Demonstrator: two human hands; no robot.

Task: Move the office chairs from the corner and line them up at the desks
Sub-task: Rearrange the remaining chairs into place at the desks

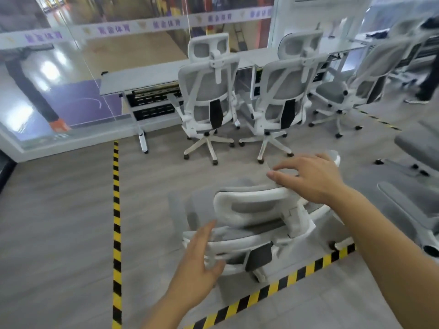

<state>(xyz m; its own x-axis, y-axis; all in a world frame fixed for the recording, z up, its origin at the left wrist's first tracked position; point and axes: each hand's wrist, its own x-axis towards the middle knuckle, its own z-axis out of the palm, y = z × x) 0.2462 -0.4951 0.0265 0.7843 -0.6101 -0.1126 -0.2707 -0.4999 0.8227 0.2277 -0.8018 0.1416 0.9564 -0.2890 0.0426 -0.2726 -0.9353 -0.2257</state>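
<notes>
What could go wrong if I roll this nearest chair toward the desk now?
1. The left hand and right hand are both open and may not hold the nearest chair firmly. On casters, it could swivel or roll off course.
2. Two parked chairs stand straight ahead at the desk. A straight push could knock their bases.
3. Another chair sits close on the right and might snag.

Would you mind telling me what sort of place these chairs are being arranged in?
Most likely an office workspace being set up: long white desks, white mesh office chairs lined up at them, and a glass partition behind; yellow-black hazard tape marks the floor.
</notes>
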